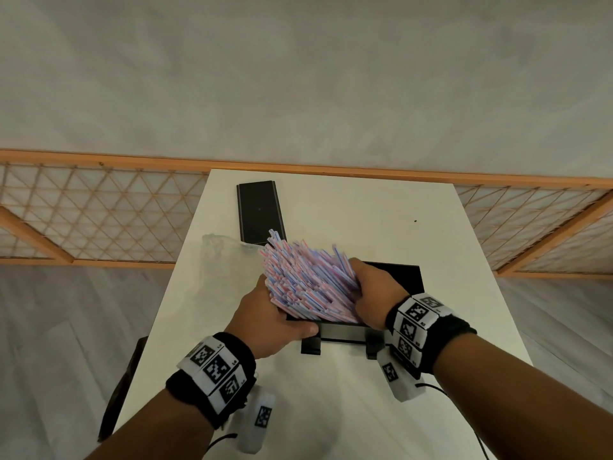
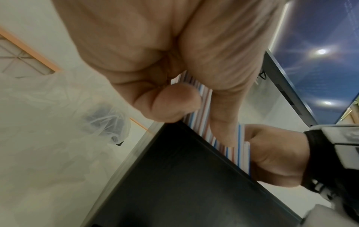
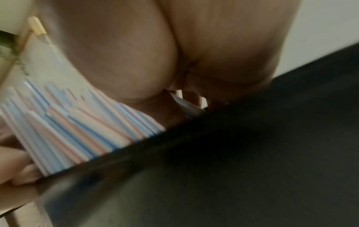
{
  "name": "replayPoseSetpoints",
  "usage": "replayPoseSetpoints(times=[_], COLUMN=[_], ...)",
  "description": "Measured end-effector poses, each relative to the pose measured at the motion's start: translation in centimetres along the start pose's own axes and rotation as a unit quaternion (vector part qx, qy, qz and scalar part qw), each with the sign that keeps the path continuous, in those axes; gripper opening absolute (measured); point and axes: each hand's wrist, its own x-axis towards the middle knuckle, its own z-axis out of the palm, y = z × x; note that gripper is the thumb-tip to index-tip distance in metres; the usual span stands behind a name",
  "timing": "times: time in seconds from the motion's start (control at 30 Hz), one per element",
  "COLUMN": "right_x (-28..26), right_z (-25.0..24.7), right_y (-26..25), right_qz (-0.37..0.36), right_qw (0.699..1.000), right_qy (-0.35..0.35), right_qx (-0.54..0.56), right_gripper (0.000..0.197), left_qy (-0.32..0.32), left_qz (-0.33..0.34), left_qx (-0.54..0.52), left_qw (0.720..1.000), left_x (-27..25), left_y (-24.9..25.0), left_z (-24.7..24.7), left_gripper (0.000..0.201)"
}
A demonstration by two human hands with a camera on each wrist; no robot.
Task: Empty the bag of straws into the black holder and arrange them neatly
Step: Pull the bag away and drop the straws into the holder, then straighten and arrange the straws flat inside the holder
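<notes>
A thick bundle of pink, blue and white striped straws [image 1: 305, 280] stands tilted in the black holder [image 1: 404, 280] at the middle of the white table, its top ends fanned toward the far left. My left hand [image 1: 272, 313] grips the bundle's left side, thumb on the holder's front edge. My right hand [image 1: 368, 290] clasps the right side. In the left wrist view the straws [image 2: 202, 122] rise from the holder [image 2: 174, 176] between both hands. The right wrist view is blurred: straws [image 3: 77, 130] above the holder's dark wall [image 3: 233, 153].
A flat black lid [image 1: 260, 212] lies at the table's far left. The crumpled clear plastic bag [image 1: 222, 250] lies just left of the straws. An orange lattice railing [image 1: 99, 210] runs behind the table [image 1: 365, 210]. A dark chair back [image 1: 126, 386] stands at the table's near left.
</notes>
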Motion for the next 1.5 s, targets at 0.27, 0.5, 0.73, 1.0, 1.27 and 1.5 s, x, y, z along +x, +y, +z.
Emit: replayPoseSetpoints(times=[0.27,0.5,0.73,1.0,1.27,1.5], right_x=[-1.9,-4.6,-3.4,-3.2,-3.8,-3.4], right_z=[-1.1,1.5,2.3,1.5,2.9,2.4], right_y=[1.0,2.4,3.0,2.7,2.7,2.4], right_qz=[-0.025,-0.057,-0.067,-0.123,-0.059,-0.093], right_qw=[0.991,0.998,0.997,0.983,0.996,0.992], right_qy=[0.134,-0.029,-0.001,0.106,0.003,0.066], right_qx=[0.004,-0.006,-0.037,0.091,-0.061,0.055], right_gripper=[0.037,0.019,0.037,0.015,0.034,0.017], left_qy=[0.011,0.011,0.023,0.027,0.022,0.072], left_qz=[-0.013,-0.046,-0.08,-0.12,-0.138,-0.13], left_qx=[0.036,-0.002,-0.094,-0.216,-0.248,-0.259], left_qw=[0.999,0.999,0.992,0.969,0.959,0.954], left_x=[-0.4,-1.2,-1.6,-0.4,-1.0,-0.7], left_y=[0.3,1.4,3.3,4.8,4.0,4.4], left_z=[-0.2,-0.5,-0.2,0.3,0.5,0.8], left_gripper=[0.067,0.025,0.045,0.032,0.032,0.03])
